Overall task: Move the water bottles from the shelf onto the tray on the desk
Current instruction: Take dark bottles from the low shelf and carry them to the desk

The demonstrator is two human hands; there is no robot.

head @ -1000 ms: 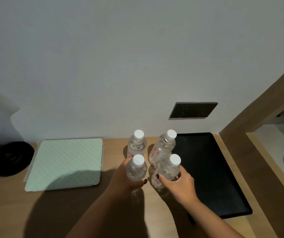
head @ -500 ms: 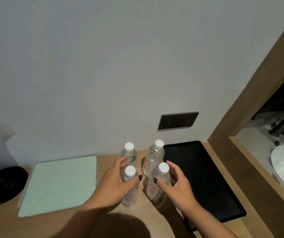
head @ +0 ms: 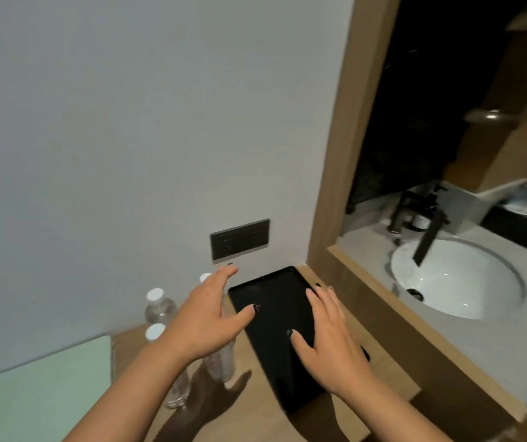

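Both hands hover with fingers spread and empty, the left hand (head: 206, 317) nearer the upright water bottles (head: 160, 309) standing on the desk (head: 249, 409) just left of the black tray (head: 274, 301), under the right hand (head: 329, 336).

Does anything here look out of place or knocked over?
Nothing is spilled or tipped. The one oddity: the water bottles stand upright on the wooden desk beside the black tray, not on it. Both hands hover open above.
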